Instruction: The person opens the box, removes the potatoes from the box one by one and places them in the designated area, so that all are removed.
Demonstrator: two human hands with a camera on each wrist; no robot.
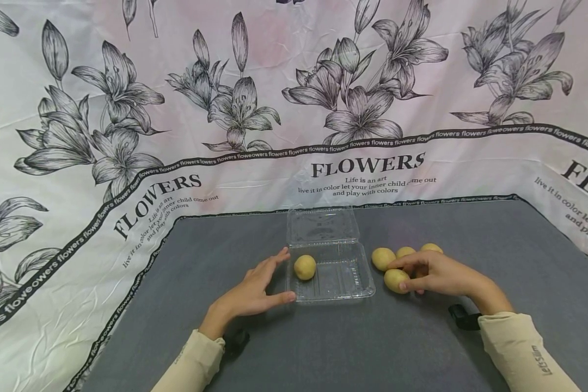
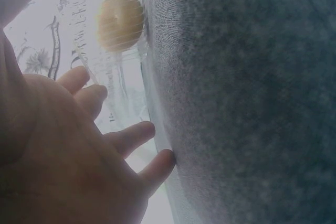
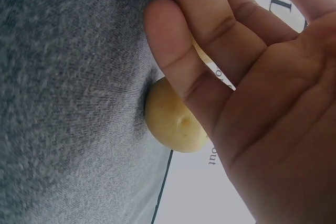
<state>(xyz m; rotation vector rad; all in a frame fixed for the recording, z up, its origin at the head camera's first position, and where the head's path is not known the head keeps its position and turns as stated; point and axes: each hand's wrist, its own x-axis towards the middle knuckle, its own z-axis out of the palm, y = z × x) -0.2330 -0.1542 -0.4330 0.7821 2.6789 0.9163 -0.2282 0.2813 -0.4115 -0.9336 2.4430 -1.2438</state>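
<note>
A clear plastic clamshell box [image 1: 343, 277] lies with its lid [image 1: 322, 226] folded back, and one yellow potato [image 1: 305, 267] sits in its left part. My left hand [image 1: 255, 286] is at the box's left side, fingers spread and thumb by the near left corner. The left wrist view shows that potato [image 2: 121, 22] through the plastic. To the right of the box, my right hand [image 1: 438, 275] pinches a potato [image 1: 396, 281] between thumb and index finger. Several more potatoes [image 1: 383, 259] lie just behind it. A potato [image 3: 173, 119] shows behind the fingers in the right wrist view.
Grey cloth [image 1: 333, 343] covers the table. A white curtain [image 1: 255, 179] printed with flowers and lettering hangs around the back and sides. Dark wrist cameras [image 1: 464, 317] sit under both forearms, at the cuffs of the cream sleeves.
</note>
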